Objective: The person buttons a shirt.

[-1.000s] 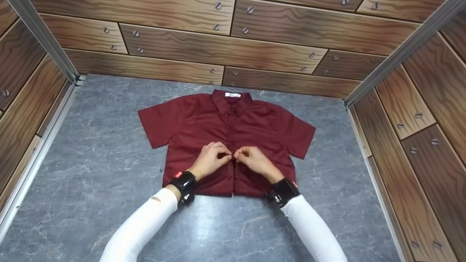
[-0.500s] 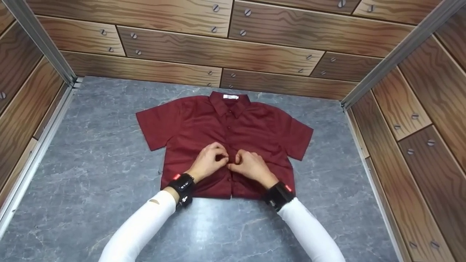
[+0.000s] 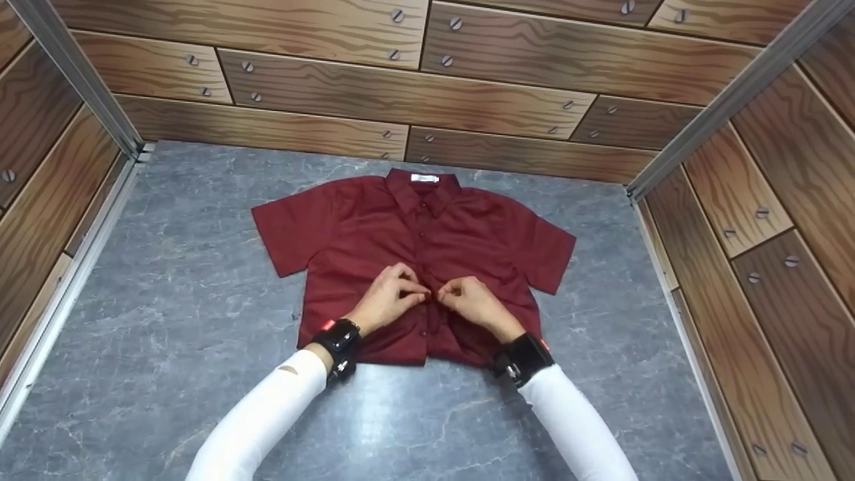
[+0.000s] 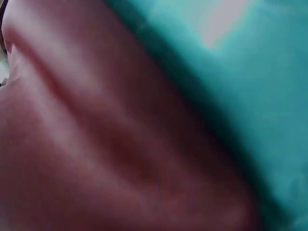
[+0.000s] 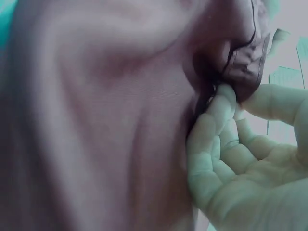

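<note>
A dark red short-sleeved button-up shirt (image 3: pixel 364 220) lies spread front up, its collar (image 3: pixel 422 194) away from me. Over the lower part of the front placket, my left hand (image 3: pixel 387 298) pinches the fabric between thumb and fingers. Close beside it, my right hand (image 3: pixel 479 306) pinches the other side of the placket. In the right wrist view, thumb and fingers hold the stitched shirt edge (image 5: pixel 248 62), which is lifted and folded. A small button (image 3: pixel 423 333) shows below the hands. The left wrist view holds only blurred shirt fabric (image 4: pixel 96 125); that hand is out of it.
Grey marbled tabletop (image 3: pixel 180 287) surrounds the shirt. A wood-patterned wall (image 3: pixel 334 80) stands behind, with similar panels (image 3: pixel 795 267) at both sides. Metal rails (image 3: pixel 725 117) run along the corners. Both wrists wear black camera straps (image 3: pixel 524 359).
My right hand first tipped inward, its thumb reaching to the placket, then turned back and shifted slightly right. My left hand stays at the placket with small finger movements. The hem is slightly more rumpled.
</note>
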Motion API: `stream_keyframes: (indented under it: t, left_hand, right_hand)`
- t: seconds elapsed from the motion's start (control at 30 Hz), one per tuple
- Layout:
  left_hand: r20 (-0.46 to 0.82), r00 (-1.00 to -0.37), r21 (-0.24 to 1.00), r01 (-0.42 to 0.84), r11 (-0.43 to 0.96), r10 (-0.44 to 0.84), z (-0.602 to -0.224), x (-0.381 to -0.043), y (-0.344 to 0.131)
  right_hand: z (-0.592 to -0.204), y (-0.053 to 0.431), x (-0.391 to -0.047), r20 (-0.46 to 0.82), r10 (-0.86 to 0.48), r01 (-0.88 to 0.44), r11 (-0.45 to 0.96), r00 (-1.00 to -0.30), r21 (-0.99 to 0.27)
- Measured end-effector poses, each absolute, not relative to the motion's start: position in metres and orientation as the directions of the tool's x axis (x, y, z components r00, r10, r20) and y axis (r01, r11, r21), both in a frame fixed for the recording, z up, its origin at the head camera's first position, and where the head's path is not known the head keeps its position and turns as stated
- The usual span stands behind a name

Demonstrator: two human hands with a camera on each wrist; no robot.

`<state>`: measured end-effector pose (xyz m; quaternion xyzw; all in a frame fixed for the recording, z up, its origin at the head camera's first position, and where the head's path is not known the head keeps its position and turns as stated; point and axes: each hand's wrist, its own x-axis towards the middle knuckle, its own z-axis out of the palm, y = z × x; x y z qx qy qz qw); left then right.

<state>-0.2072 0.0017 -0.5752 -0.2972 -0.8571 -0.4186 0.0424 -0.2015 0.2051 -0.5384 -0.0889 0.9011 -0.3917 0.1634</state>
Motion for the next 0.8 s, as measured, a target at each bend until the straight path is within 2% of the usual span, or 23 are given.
stream_keyframes:
  t: [0.27, 0.43, 0.8]
  left_hand:
    - [0.259, -0.836, 0.675, 0.515, 0.529, 0.484, -0.572, -0.208, 0.002]
    - [0.197, -0.866, 0.678, 0.459, 0.574, 0.460, -0.572, -0.207, 0.005]
    - [0.159, -0.882, 0.665, 0.428, 0.612, 0.444, -0.568, -0.206, 0.010]
  right_hand:
    - [-0.541, 0.207, -0.203, -0.243, -0.290, 0.054, 0.536, -0.925, -0.843]
    - [-0.541, 0.203, -0.203, -0.240, -0.280, 0.075, 0.494, -0.930, -0.866]
    - [-0.538, 0.194, -0.201, -0.213, -0.253, 0.076, 0.460, -0.944, -0.885]
